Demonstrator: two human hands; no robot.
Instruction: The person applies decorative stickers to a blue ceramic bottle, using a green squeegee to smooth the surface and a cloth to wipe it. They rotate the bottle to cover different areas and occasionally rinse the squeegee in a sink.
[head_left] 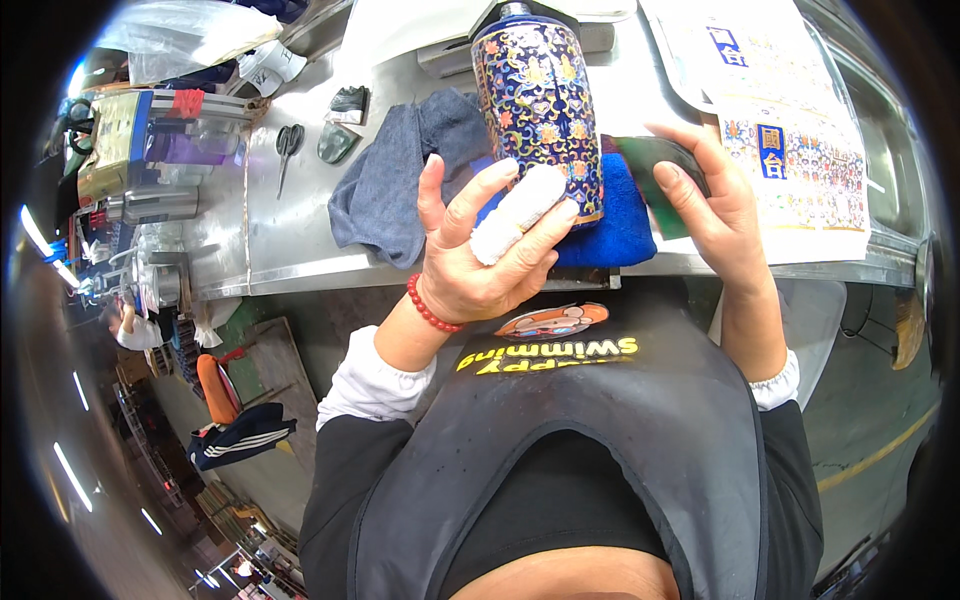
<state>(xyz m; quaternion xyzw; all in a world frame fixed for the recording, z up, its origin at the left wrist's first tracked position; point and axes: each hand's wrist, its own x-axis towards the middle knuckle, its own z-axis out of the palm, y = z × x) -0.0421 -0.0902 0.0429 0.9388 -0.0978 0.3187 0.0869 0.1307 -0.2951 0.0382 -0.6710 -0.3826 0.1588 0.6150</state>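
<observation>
My left hand (490, 235) is closed around a white, rolled wad of cloth or paper (520, 215), held in front of the bottle's lower end. The dark blue bottle (540, 110) has a colourful floral pattern and lies with its neck pointing away from me. Under it is a bright blue towel (630, 215), with a grey-blue cloth (385, 180) to the left. At the bottle's right, my right hand (715, 205) has its thumb and index finger apart. A dark green flat piece (668, 207) lies beside those fingers; I cannot tell whether they touch it.
Patterned printed sheets (790, 170) lie on the right of the metal table (290, 225). To the left are black scissors (288, 150), a small green flat piece (337, 143) and a dark packet (348, 104). A clear-sided box (170, 140) stands farther left.
</observation>
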